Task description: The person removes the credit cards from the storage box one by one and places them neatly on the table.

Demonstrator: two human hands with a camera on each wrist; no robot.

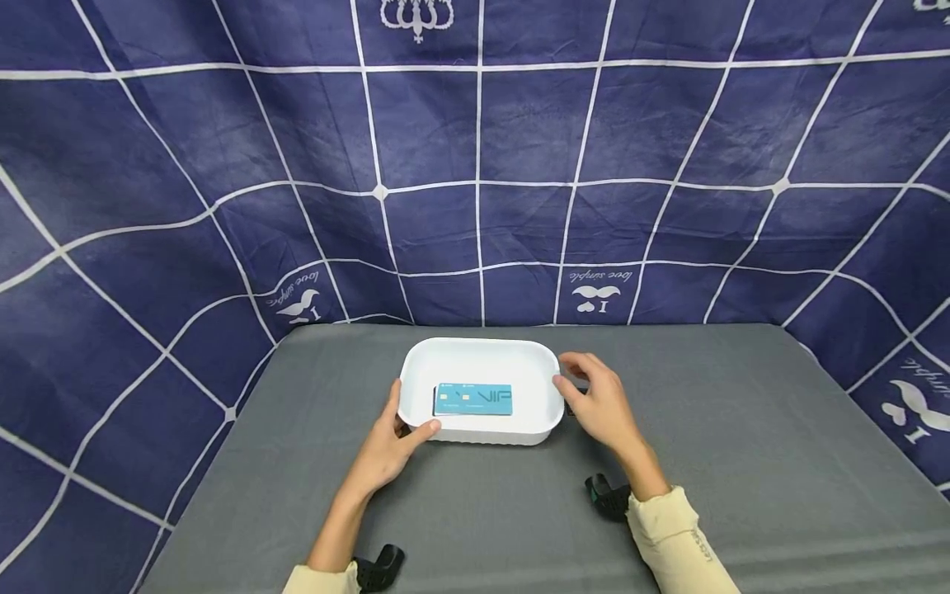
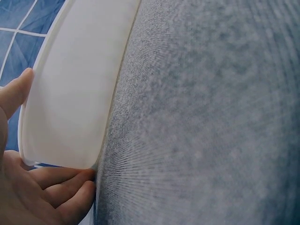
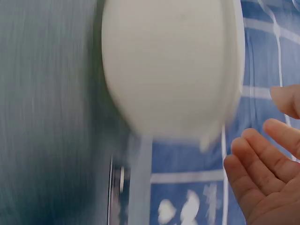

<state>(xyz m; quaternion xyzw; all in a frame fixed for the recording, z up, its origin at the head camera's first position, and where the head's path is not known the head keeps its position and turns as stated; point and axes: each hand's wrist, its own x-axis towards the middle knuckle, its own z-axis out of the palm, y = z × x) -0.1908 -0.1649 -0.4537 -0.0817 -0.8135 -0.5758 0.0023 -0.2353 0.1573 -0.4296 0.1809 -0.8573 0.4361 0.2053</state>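
Note:
A white plastic storage box (image 1: 475,435) with rounded corners is at the middle of the table. Inside it lies a blue VIP card (image 1: 486,400), overlapping others in a small stack with a dark edge. My left hand (image 1: 386,450) holds the box's near left corner, thumb at the front rim and fingers along the end. In the left wrist view the thumb lies at the rim and the fingers bend against the end wall. My right hand (image 1: 599,404) is beside the right end, its fingers relaxed and, in the right wrist view, apart from the box.
A dark, flat object (image 3: 118,192) lies on the table by the box's right end, mostly behind my right hand in the head view. The grey tabletop (image 1: 742,429) meets a blue checked curtain (image 1: 534,223) at the back and sides.

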